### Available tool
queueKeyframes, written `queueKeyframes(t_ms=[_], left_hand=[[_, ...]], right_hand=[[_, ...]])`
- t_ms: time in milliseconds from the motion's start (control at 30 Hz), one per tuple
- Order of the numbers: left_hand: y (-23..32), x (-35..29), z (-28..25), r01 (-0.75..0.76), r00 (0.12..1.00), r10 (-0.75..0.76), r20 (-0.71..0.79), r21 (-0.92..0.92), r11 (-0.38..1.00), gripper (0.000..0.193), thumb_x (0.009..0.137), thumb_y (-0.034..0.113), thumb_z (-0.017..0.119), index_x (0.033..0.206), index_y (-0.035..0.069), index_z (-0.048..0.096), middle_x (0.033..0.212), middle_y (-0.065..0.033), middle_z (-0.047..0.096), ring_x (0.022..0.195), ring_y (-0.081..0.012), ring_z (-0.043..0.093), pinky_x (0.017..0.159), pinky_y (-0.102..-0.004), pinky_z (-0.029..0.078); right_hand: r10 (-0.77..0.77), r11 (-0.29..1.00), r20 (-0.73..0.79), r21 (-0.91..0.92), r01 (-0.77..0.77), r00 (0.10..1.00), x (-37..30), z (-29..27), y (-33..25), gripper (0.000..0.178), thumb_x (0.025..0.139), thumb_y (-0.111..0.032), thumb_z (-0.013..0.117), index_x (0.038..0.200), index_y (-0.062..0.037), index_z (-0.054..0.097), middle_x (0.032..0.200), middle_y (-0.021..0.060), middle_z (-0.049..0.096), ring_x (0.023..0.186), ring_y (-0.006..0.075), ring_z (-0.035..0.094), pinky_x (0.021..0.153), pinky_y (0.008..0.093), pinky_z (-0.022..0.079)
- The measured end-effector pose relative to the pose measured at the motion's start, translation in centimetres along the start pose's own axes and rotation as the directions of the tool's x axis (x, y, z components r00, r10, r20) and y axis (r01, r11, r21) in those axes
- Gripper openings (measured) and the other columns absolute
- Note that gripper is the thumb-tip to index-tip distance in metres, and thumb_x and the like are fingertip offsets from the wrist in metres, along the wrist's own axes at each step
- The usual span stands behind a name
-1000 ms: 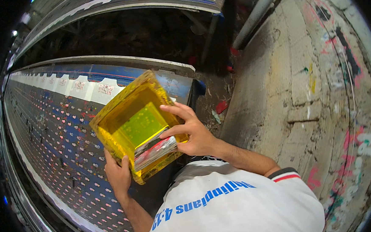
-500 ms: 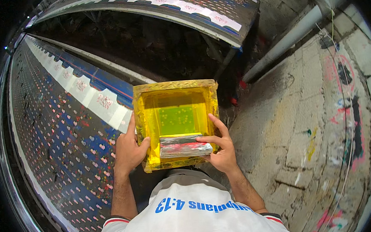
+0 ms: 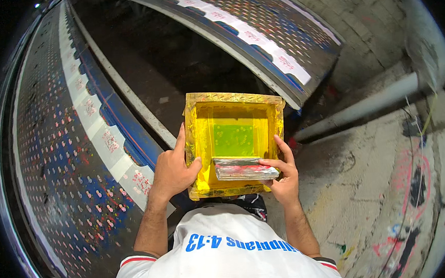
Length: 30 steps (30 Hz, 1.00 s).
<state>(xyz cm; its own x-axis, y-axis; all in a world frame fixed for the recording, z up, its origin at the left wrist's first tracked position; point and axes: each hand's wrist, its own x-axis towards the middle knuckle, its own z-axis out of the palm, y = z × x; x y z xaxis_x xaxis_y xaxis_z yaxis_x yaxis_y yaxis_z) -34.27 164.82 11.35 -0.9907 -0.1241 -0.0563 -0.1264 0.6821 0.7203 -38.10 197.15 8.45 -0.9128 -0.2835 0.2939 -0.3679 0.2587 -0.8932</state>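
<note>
A screen printing frame point(image 3: 234, 95), square and wrapped in yellow tape, is held in front of my body. Its mesh has a green-yellow patch with small ring-like marks. Inside its near edge lies a squeegee point(image 3: 246, 169), a flat wooden bar smeared with pink, white and black ink. My left hand point(image 3: 176, 173) grips the frame's left side, thumb over the rim. My right hand point(image 3: 284, 175) pinches the squeegee's right end, its index finger stretched along the frame's right side. Left of the frame, a strip of white pieces with red prints point(image 3: 111, 140) lies on a long table.
The long dark table point(image 3: 56, 164) at left is dotted with pale marks and paint specks. A second printing table point(image 3: 271, 24) stands beyond a dark gap. At right are a paint-stained concrete wall point(image 3: 358, 197), a grey pipe point(image 3: 358, 108) and hanging cords.
My view has turned, and the frame with squeegee now sits farther right, away from the left table's printed strip. Both hands keep the same grip.
</note>
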Motion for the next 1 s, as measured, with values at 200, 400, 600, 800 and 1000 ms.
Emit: queueKeyframes(t_ms=[200, 400, 600, 800, 1000], left_hand=[[-0.6, 0.6, 1.6, 0.169, 0.971, -0.164, -0.172, 0.012, 0.986, 0.095, 0.092, 0.018, 0.072, 0.175, 0.003, 0.028, 0.102, -0.0272, 0.081, 0.088, -0.0429, 0.082, 0.083, -0.0494, 0.065], [2.2, 4.1, 3.8, 0.366, 0.885, -0.363, -0.290, -0.048, 0.930, 0.092, 0.093, 0.014, 0.072, 0.174, 0.003, 0.030, 0.114, -0.0280, 0.081, 0.100, -0.0425, 0.082, 0.092, -0.0494, 0.064], [4.9, 7.7, 6.7, 0.524, 0.757, -0.499, -0.423, -0.064, 0.849, 0.092, 0.093, 0.016, 0.074, 0.173, 0.001, 0.030, 0.111, -0.0317, 0.079, 0.101, -0.0490, 0.079, 0.090, -0.0550, 0.062], [7.9, 8.3, 8.4, 0.654, 0.616, -0.624, -0.481, -0.131, 0.746, 0.098, 0.093, 0.023, 0.074, 0.175, 0.002, 0.023, 0.101, -0.0334, 0.078, 0.093, -0.0536, 0.076, 0.090, -0.0603, 0.062], [9.7, 6.0, 11.1, 0.730, 0.411, -0.696, -0.588, -0.246, 0.638, 0.098, 0.091, 0.026, 0.071, 0.173, -0.003, 0.025, 0.094, -0.0346, 0.076, 0.089, -0.0530, 0.076, 0.094, -0.0603, 0.061]], right_hand=[[-0.056, 0.995, 0.236, 0.088, 0.036, 0.970, 6.1, 0.6, 4.6, 0.042, 0.077, -0.012, 0.096, 0.118, -0.0207, 0.089, 0.175, 0.0163, 0.044, 0.164, 0.0380, 0.036, 0.133, 0.0520, 0.031], [-0.105, 0.988, 0.430, 0.146, 0.046, 0.897, 14.6, -0.5, 9.2, 0.041, 0.080, -0.015, 0.096, 0.120, -0.0228, 0.089, 0.176, 0.0133, 0.044, 0.165, 0.0386, 0.033, 0.134, 0.0546, 0.029], [-0.237, 0.968, 0.582, 0.212, 0.136, 0.778, 24.6, -1.7, 12.1, 0.042, 0.080, -0.011, 0.097, 0.120, -0.0181, 0.088, 0.172, 0.0160, 0.047, 0.164, 0.0360, 0.037, 0.134, 0.0512, 0.032], [-0.293, 0.945, 0.737, 0.321, 0.066, 0.609, 30.9, -0.6, 13.5, 0.046, 0.075, -0.015, 0.099, 0.120, -0.0178, 0.089, 0.172, 0.0175, 0.049, 0.160, 0.0372, 0.042, 0.132, 0.0509, 0.034], [-0.347, 0.917, 0.857, 0.395, -0.054, 0.381, 33.5, 3.1, 13.7, 0.047, 0.075, -0.013, 0.099, 0.121, -0.0174, 0.088, 0.173, 0.0169, 0.048, 0.161, 0.0367, 0.042, 0.133, 0.0508, 0.033]])
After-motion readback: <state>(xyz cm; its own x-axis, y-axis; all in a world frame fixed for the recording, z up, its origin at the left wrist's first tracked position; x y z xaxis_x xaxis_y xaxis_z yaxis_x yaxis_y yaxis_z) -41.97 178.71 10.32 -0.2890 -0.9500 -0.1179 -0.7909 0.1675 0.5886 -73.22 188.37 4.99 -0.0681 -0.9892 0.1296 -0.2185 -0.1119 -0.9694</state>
